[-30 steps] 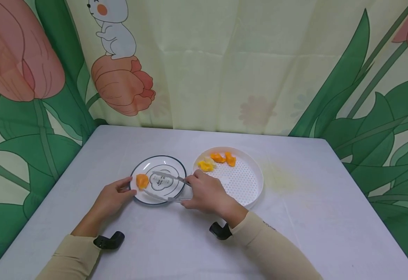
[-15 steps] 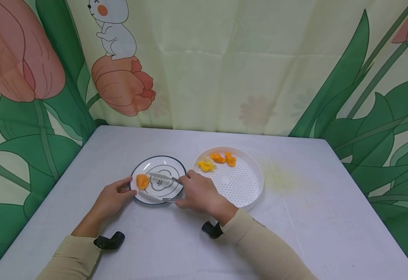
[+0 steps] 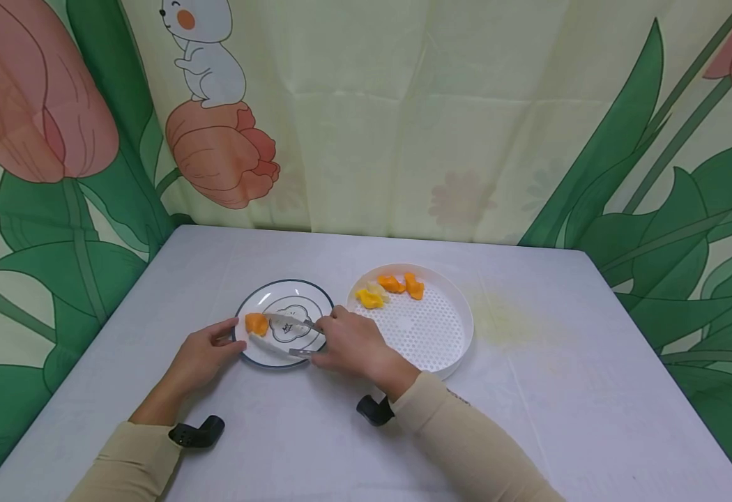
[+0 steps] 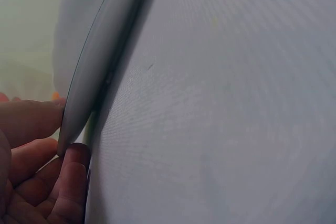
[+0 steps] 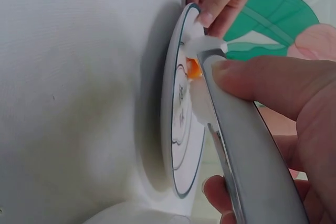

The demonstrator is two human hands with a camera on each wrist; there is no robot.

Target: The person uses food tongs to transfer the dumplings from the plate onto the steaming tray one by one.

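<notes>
On the left of the table in the head view lies a white plate (image 3: 262,298) with a dark rim line and printed centre, carrying one crumpled-looking orange piece (image 3: 256,323). My left hand (image 3: 204,357) pinches the plate's left edge, thumb over the rim and fingers beneath it. From the right, my right hand (image 3: 355,345) grips metal tongs (image 5: 247,145) with pale, translucent tips. The spread tongs reach over the plate, their tips at either side of the orange piece. Whether they touch it I cannot tell.
Right of the plate stands a round white tray (image 3: 431,331) with a dimpled base. Several yellow and orange pieces (image 3: 413,286) lie toward its back left. A faint yellowish stain (image 3: 500,317) marks the white tablecloth beside it. A printed curtain (image 3: 366,139) hangs behind.
My right hand has moved left with the tongs, bringing the tips from the plate's middle to around the orange piece. My left hand keeps its place at the plate's edge.
</notes>
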